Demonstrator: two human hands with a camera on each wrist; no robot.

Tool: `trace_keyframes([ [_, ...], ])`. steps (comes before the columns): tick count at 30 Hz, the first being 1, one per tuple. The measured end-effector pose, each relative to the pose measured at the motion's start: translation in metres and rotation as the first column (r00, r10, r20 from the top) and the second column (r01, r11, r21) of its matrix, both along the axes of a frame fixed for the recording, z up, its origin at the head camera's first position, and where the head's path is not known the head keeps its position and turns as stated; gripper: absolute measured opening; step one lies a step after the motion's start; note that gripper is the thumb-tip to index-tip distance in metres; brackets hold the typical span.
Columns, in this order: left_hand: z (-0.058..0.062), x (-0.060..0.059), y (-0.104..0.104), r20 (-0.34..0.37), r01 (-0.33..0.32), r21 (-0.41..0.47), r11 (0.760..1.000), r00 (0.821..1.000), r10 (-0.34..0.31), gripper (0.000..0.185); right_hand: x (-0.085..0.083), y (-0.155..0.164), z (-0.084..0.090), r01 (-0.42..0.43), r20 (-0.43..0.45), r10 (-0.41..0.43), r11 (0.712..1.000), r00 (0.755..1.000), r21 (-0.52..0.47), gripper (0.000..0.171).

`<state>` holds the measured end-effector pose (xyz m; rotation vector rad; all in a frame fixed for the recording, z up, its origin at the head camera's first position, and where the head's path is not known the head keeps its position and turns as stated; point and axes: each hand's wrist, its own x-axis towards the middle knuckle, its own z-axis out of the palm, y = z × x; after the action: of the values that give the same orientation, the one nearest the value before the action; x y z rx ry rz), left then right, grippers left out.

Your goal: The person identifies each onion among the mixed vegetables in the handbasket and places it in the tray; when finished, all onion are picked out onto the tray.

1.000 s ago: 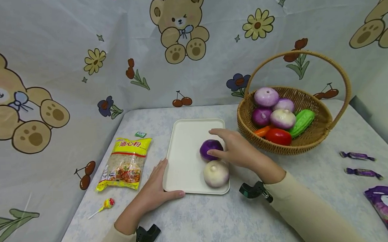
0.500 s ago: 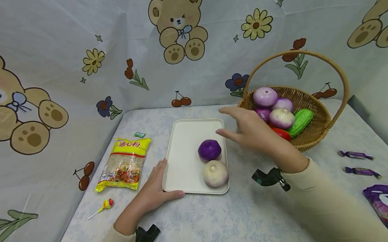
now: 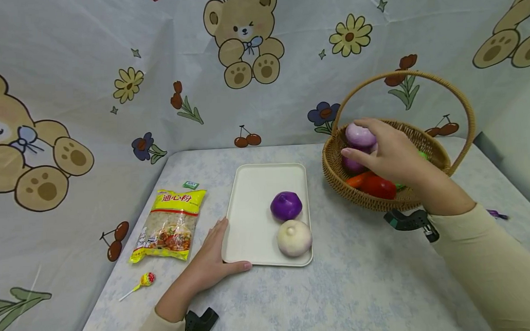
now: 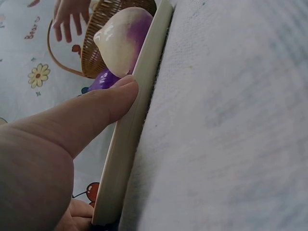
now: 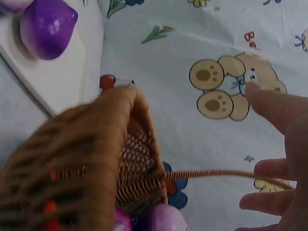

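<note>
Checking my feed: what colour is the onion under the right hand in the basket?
Pale lilac onion, clearest in the head view.

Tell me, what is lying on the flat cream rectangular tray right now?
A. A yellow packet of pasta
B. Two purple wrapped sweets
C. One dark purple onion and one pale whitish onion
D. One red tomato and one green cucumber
C: the head view shows the flat cream rectangular tray holding only a dark purple onion and a pale whitish onion, one just beyond the other.
</note>
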<state>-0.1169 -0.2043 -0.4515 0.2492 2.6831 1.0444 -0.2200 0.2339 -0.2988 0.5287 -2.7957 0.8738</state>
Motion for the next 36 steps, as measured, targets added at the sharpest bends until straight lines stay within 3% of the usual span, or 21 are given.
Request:
trace_keyframes([
  [5, -0.001, 0.0, 0.0, 0.006, -0.002, -0.006, 1.0, 1.0, 0.002, 0.138, -0.006, 0.032, -0.001, 0.074, 0.122, -0.074, 0.997, 0.99, 0.0, 0.09],
  [12, -0.002, 0.0, 0.0, 0.005, -0.001, -0.002, 1.0, 1.0, 0.001, 0.137, -0.013, 0.051, -0.01, 0.078, 0.125, -0.082, 0.996, 0.989, 0.041, 0.09],
  [22, -0.001, 0.0, 0.0, 0.007, 0.0, -0.004, 1.0, 1.0, 0.0, 0.138, -0.015, 0.059, -0.023, 0.051, 0.176, -0.054, 0.998, 0.983, 0.023, 0.093],
  [29, -0.001, 0.0, 0.0, 0.009, 0.001, -0.004, 1.0, 1.0, -0.001, 0.138, -0.016, 0.06, -0.034, 0.045, 0.263, -0.066, 0.996, 0.962, 0.083, 0.103],
  [36, -0.003, -0.001, -0.001, 0.007, 0.0, -0.009, 1.0, 1.0, 0.0, 0.138, -0.018, 0.062, -0.039, 0.043, 0.284, -0.083, 0.989, 0.955, 0.143, 0.105],
])
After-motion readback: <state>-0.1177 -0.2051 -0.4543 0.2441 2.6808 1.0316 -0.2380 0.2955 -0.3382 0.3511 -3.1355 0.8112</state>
